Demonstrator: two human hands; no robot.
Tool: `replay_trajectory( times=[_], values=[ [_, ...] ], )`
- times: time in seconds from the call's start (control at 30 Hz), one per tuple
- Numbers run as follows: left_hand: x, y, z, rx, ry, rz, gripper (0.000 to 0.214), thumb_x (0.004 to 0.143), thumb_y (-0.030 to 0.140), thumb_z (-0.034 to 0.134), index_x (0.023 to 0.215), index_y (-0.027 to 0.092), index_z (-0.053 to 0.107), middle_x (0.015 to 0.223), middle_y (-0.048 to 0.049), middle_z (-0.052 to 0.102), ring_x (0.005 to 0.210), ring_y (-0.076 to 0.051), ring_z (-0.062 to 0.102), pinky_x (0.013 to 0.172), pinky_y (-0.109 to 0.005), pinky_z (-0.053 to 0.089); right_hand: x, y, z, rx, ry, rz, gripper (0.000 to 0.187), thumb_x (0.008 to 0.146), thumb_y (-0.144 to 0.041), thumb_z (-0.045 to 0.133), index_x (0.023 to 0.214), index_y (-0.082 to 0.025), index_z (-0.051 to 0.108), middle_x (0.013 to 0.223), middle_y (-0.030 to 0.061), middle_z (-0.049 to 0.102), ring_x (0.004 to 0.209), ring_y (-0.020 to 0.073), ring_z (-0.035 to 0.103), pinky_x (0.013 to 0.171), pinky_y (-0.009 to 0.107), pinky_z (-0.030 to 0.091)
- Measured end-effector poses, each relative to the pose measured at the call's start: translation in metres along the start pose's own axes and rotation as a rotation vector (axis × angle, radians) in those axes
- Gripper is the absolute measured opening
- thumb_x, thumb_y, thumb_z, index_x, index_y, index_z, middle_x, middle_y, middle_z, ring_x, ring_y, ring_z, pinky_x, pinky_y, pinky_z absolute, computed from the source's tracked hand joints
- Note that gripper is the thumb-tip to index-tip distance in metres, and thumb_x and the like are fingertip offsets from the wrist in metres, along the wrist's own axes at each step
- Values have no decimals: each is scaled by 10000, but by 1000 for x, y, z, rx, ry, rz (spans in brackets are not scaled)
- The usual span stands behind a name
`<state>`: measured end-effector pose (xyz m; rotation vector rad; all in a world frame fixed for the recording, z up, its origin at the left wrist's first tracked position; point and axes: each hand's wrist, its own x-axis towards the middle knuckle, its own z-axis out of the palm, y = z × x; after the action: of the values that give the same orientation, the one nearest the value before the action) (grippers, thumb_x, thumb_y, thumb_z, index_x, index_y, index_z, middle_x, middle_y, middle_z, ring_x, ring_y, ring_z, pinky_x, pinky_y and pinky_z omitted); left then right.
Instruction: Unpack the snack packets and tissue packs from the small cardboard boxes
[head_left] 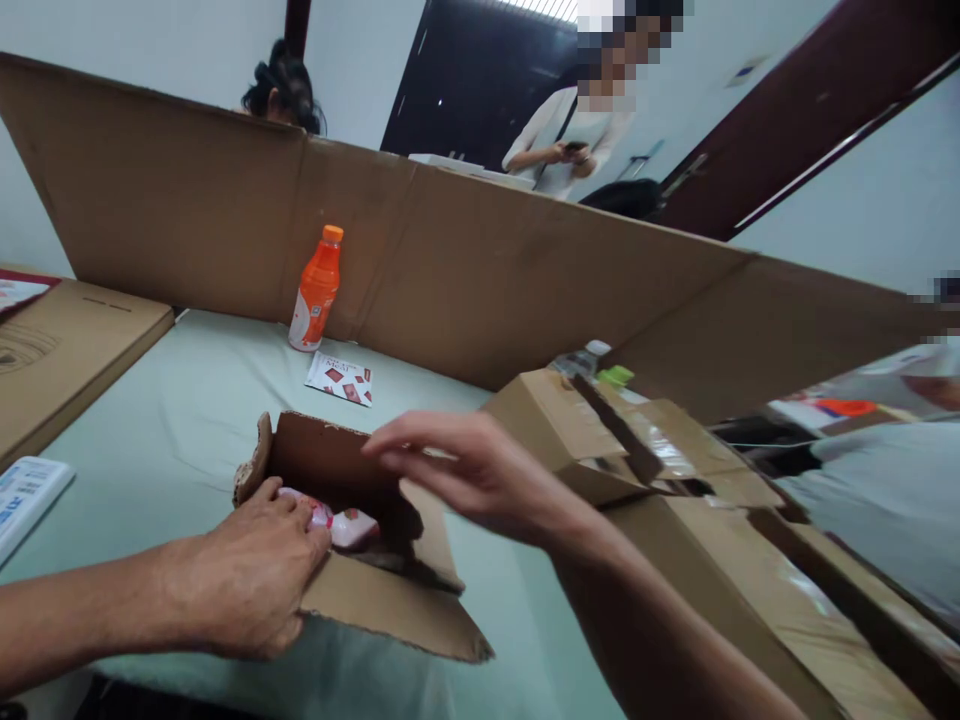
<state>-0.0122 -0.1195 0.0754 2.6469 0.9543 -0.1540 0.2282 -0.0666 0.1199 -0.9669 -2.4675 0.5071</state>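
Note:
An opened small cardboard box (pixel 330 445) stands on the pale green table cover, its flaps spread outward. Inside lies a pink-and-white package (pixel 352 528), partly hidden by my fingers, so its exact kind does not show. My left hand (pixel 251 570) reaches over the box's left side, with its fingers bent over the package's left end. Above the right side of the box is my right hand (pixel 465 465), holding nothing, its fingers stretched leftward and the thumb apart. Its fingertips are near the back wall; whether they touch the cardboard I cannot tell.
Behind the box lie a white sachet (pixel 341 379) and an upright orange drink bottle (pixel 316 290). A cardboard screen (pixel 487 260) crosses the back. Larger cartons (pixel 720 570) stand right, a flat carton (pixel 90 340) and a white-blue object (pixel 30 500) left. People are beyond the screen.

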Motion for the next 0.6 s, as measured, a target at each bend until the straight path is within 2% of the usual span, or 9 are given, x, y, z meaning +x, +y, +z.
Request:
replay_trajectory(
  times=[0.07, 0.13, 0.17, 0.2, 0.3, 0.37, 0.47, 0.53, 0.6],
  values=[
    [0, -1, 7, -3, 42, 13, 621, 783, 272, 737, 1355, 82, 585, 1336, -237, 644, 1261, -414, 606, 1150, -622, 398, 5, 26, -12, -27, 286, 132, 253, 1018, -323, 521, 1006, -211, 748, 953, 60, 783, 822, 176, 709, 699, 277, 535],
    [-2, -1, 14, -6, 63, 14, 658, 797, 285, 723, 1403, 99, 546, 1417, -253, 597, 1330, -438, 556, 1139, -636, 401, 20, 68, -7, -148, 356, 308, 285, 1023, -320, 490, 1031, -194, 746, 995, 74, 782, 849, 190, 711, 703, 286, 543],
    [-2, -1, 18, -13, 67, 7, 655, 804, 285, 714, 1410, 105, 540, 1441, -256, 582, 1352, -442, 538, 1134, -633, 407, 30, 91, 1, -228, 303, 396, 287, 1018, -282, 477, 1061, -182, 743, 1038, 85, 781, 898, 200, 716, 742, 296, 555],
    [-2, -1, 21, -26, 67, -4, 645, 810, 279, 705, 1411, 110, 541, 1451, -251, 579, 1363, -437, 531, 1137, -624, 405, 41, 115, 14, -323, 170, 470, 285, 1008, -240, 483, 1131, -182, 733, 1123, 90, 774, 994, 207, 716, 826, 309, 564],
    [-2, -3, 27, -76, 82, -27, 516, 846, 221, 650, 1353, 146, 594, 1387, -197, 641, 1322, -383, 575, 1151, -569, 404, 73, 176, 61, -403, 9, 503, 367, 905, -172, 665, 1271, -165, 695, 1335, 132, 700, 1233, 259, 645, 1032, 370, 520],
    [-1, -5, 31, -99, 104, -31, 400, 896, 160, 571, 1290, 177, 634, 1322, -155, 683, 1282, -335, 606, 1156, -527, 405, 90, 202, 91, -424, -34, 498, 436, 880, -202, 742, 1306, -154, 664, 1389, 146, 654, 1281, 284, 609, 1078, 434, 501],
    [-2, -8, 35, -89, 126, -48, 357, 923, 92, 504, 1225, 201, 659, 1268, -121, 706, 1240, -293, 629, 1150, -480, 415, 107, 221, 118, -450, -58, 505, 382, 961, -347, 701, 1288, -159, 640, 1325, 114, 651, 1171, 260, 651, 999, 493, 550],
    [-3, -7, 37, -59, 121, -59, 341, 908, 102, 531, 1208, 207, 658, 1247, -119, 711, 1220, -302, 635, 1137, -489, 425, 112, 225, 120, -445, -45, 475, 304, 1000, -366, 644, 1213, -149, 660, 1217, 99, 684, 1064, 232, 679, 929, 453, 574],
    [-3, -6, 36, -45, 117, -57, 347, 870, 161, 602, 1212, 198, 649, 1260, -143, 702, 1224, -339, 627, 1124, -524, 434, 108, 223, 112, -422, -27, 389, 184, 1017, -282, 584, 1067, -142, 692, 1053, 110, 723, 959, 227, 692, 842, 374, 565]
  ],
)
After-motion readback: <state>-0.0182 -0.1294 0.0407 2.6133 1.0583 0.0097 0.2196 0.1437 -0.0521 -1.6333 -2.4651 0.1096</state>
